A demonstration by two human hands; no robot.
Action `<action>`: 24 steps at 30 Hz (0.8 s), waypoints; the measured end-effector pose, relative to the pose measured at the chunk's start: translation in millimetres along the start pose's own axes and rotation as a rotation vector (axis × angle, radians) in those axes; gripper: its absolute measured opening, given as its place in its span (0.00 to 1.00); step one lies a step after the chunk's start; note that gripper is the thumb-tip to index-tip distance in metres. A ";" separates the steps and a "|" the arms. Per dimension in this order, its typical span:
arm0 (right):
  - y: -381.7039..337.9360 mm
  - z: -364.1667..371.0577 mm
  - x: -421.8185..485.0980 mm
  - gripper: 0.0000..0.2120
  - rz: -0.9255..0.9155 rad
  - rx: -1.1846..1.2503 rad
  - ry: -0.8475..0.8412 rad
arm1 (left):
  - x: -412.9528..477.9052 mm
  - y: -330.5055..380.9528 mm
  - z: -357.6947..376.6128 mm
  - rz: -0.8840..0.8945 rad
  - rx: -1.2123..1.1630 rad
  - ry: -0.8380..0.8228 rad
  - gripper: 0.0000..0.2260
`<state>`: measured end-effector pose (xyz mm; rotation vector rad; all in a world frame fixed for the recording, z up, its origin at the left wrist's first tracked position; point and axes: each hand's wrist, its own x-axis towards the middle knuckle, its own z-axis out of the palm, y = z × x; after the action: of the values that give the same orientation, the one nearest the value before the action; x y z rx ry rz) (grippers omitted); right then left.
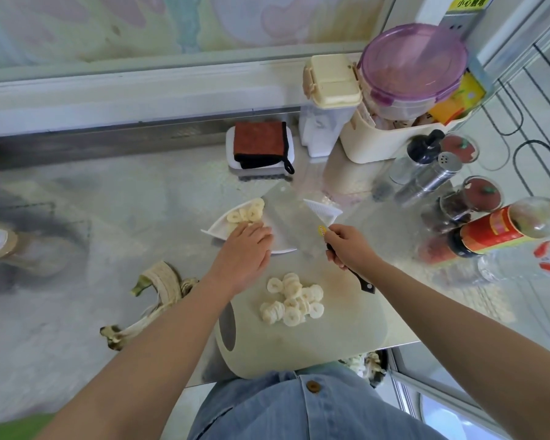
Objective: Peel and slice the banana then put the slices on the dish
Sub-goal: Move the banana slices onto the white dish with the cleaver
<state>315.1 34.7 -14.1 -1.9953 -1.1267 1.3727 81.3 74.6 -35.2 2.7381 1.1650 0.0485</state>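
Note:
A white dish (216,228) sits beyond the cutting board (331,328) and holds a few banana slices (246,212) at its far left end. My right hand (346,246) grips the black handle of a broad cleaver (294,220), whose flat blade lies over the dish. My left hand (243,249) hovers palm down over the dish, fingers straight, fingertips by the slices and the blade's edge. A pile of several banana slices (294,300) lies on the cutting board. The empty banana peel (153,296) lies on the counter to the left.
A folded brown cloth on a white holder (261,147) stands behind the dish. Spice jars, shakers and sauce bottles (458,198) crowd the right side. A cream bin with a purple-lidded container (413,65) stands at the back right. The counter's front edge runs just below the board.

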 end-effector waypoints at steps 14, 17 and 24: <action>6.0 -11.1 -1.7 0.17 -0.081 -0.076 0.071 | 19.3 1.7 -2.1 -0.257 -0.065 -0.075 0.18; 14.1 -20.2 -9.3 0.18 -0.098 -0.036 0.054 | 10.8 12.9 -3.7 -0.293 -0.109 0.055 0.16; 57.4 -41.8 -47.1 0.19 -0.150 -0.089 -0.008 | -21.5 65.1 10.5 -0.309 -0.209 0.231 0.07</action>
<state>366.5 -33.2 -15.5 -1.9234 -1.3341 1.2759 113.8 13.4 -34.2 2.3911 1.5347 0.4309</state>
